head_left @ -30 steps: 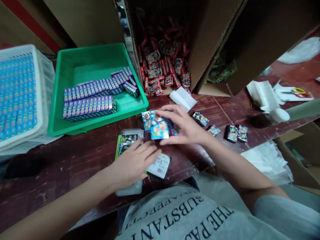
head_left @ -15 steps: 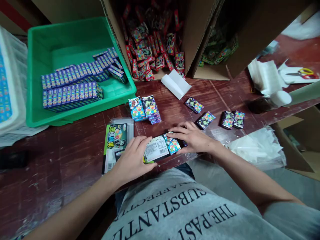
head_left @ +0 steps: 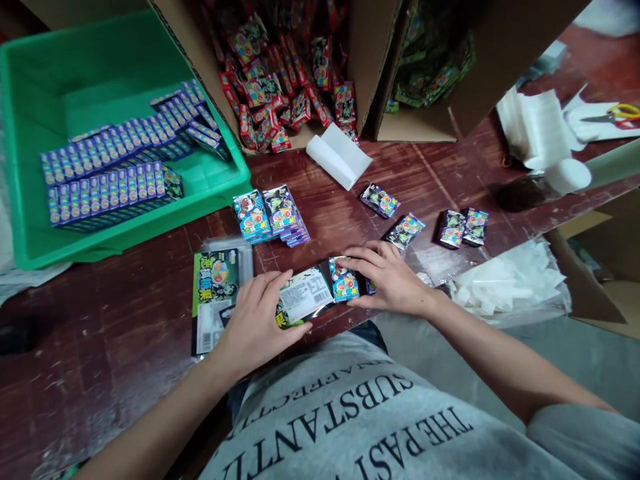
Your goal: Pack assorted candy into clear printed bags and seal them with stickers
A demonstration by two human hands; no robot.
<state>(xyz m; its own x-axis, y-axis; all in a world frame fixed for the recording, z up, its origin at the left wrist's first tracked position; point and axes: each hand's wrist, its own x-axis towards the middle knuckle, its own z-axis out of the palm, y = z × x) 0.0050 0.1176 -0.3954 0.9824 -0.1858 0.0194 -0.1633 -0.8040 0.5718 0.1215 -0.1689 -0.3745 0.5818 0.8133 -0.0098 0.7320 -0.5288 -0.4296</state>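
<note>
My left hand curls around a printed plastic bag with a white label and barcode, thumb at its near edge and fingers at its far edge. My right hand grips a small blue candy box between thumb and fingers, right beside the bag's right end. Part of a purple box shows under the right palm; the rest is hidden. Left of my left hand lies a stack of flat black-and-green printed bags. Beyond the hands stand a blue box stack and a purple box stack.
A green bin with rows of purple boxes is at left. Cardboard cartons hold red packs and green packs. Loose dark boxes lie beyond my right hand. Scissors, a white-capped jar and a bag of white pieces are right.
The view has shifted, so the bin and cartons appear further left. The blue box has turned slightly and sits a little further from the printed bag's label. Both hands keep their grip.
</note>
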